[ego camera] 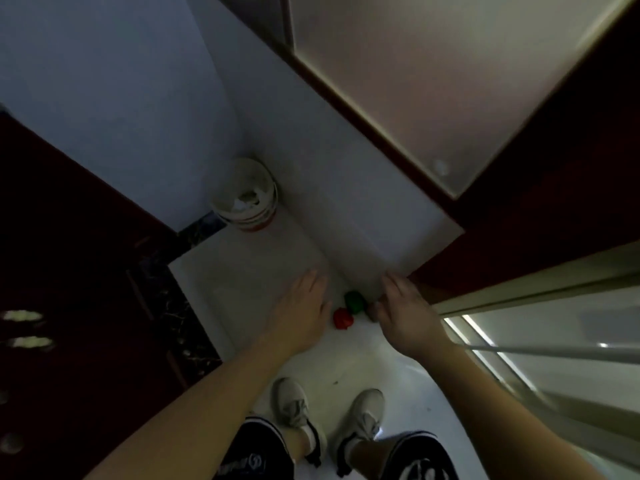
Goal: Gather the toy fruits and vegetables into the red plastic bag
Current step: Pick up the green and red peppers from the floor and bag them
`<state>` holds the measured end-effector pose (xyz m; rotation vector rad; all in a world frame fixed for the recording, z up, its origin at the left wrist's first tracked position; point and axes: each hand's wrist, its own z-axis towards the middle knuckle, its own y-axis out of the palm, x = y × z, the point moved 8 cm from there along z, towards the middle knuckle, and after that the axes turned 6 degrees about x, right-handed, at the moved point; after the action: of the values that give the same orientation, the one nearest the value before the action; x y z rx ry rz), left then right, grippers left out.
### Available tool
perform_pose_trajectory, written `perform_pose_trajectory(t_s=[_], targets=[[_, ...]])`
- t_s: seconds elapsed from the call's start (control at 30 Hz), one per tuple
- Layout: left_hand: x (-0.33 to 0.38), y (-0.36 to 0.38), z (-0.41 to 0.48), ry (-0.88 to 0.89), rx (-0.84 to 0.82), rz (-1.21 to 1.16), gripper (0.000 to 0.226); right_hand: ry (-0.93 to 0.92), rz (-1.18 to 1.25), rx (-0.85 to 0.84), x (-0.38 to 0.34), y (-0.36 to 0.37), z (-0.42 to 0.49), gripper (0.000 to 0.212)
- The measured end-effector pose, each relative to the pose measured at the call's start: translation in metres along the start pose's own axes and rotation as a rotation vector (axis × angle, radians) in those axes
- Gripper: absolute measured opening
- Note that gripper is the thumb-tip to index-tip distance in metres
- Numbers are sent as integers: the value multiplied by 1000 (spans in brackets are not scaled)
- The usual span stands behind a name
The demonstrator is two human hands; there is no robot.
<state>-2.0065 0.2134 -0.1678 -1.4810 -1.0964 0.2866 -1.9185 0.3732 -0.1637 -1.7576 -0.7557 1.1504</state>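
A small red toy [343, 319] and a dark green toy [354, 301] lie side by side on the white floor near a wall corner. My left hand [300, 308] hovers just left of them, fingers straight and holding nothing. My right hand [403, 311] is just right of the green toy, fingers loosely extended; a small dark thing [374, 310] shows at its thumb, too blurred to identify. No red plastic bag is in view.
A white bucket [246, 195] with a red base stands in the far corner. Dark red wooden panels [69, 271] run along the left. A cabinet with a frosted door [433, 81] and a glass sliding door [554, 341] are on the right. My shoes [329, 410] are below.
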Motion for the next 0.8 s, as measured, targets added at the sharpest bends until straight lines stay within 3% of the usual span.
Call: perform_pose_trajectory(t_s=[0.17,0.37,0.53,0.8], targets=[[-51,98,50,100,-9,59,58,59,35,-12,40,109,22,53],[-106,223,125,224,-19,105,59,58,40,-48,102,261,54,71],[-148,333,184,314,-41,108,58,57,52,-39,158,366,83,69],[-194,460,253,437,-88,153,59,35,96,-50,210,481,110,64]])
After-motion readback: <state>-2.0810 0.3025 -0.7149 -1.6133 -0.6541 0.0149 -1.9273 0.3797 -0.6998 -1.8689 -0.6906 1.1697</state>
